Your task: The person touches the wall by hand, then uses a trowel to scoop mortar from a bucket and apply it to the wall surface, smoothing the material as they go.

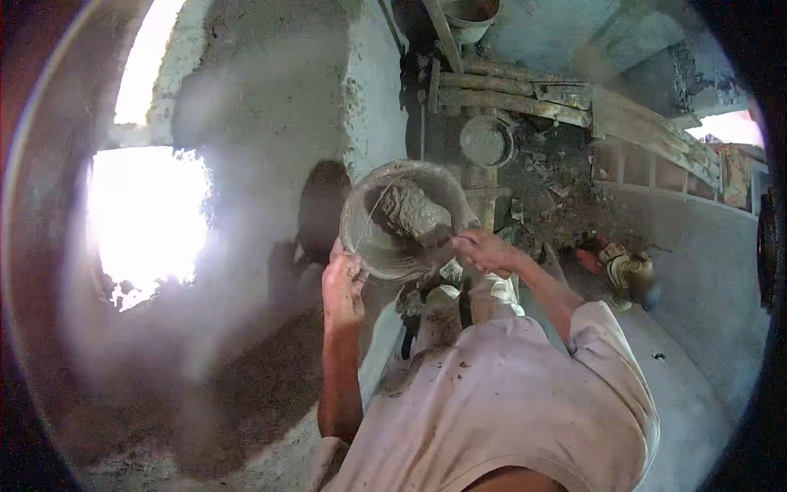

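Observation:
A round bucket with wet grey mortar inside is held up in front of my body, its open top facing me. My left hand grips the bucket's rim at its lower left. On the right side, my right hand is closed at the rim, by the edge of the mortar; what its fingers hold is too small to make out. A thin wire handle crosses the bucket's left part.
A plastered wall with a bright opening stands at the left. Wooden poles, a second bucket and another bucket lie beyond. A person is lower down at the right, near rubble.

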Available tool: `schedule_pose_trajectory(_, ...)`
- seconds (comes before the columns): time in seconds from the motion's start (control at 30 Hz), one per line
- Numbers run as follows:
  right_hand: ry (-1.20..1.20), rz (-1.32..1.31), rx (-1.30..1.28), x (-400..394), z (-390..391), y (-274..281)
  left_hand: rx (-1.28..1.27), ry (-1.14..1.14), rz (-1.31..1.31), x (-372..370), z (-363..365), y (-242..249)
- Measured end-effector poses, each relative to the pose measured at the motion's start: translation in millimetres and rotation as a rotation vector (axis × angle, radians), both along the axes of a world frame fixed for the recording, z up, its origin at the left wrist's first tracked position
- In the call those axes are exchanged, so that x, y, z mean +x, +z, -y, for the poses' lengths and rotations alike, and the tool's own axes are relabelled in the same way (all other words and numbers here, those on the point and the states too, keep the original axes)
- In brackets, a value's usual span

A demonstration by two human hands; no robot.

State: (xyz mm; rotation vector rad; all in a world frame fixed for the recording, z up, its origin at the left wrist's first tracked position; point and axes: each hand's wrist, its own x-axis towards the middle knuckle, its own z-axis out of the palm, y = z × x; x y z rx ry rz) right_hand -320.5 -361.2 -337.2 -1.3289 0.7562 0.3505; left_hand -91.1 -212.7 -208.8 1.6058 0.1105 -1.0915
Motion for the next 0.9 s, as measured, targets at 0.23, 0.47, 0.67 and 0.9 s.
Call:
schedule_pose_trajectory(0.23,-0.148,0.1,-0.325,-16,-15,-5,-0.038,-0.108,-0.068,0,16,-23)
schedule_pose_trajectory(0.47,-0.243,0.017,-0.051,-21,-17,-9,0.062,-0.061,-0.088,-1,29,-40)
schedule_pose_trajectory(0.67,-0.709,0.184,0.472,-9,-23,-35,0.159,-0.003,-0.158,20,17,-107)
schedule_pose_trajectory(0.9,-1.336,0.323,-0.276,22,85,-2,0.385,0.178,-0.087,10,-3,-156)
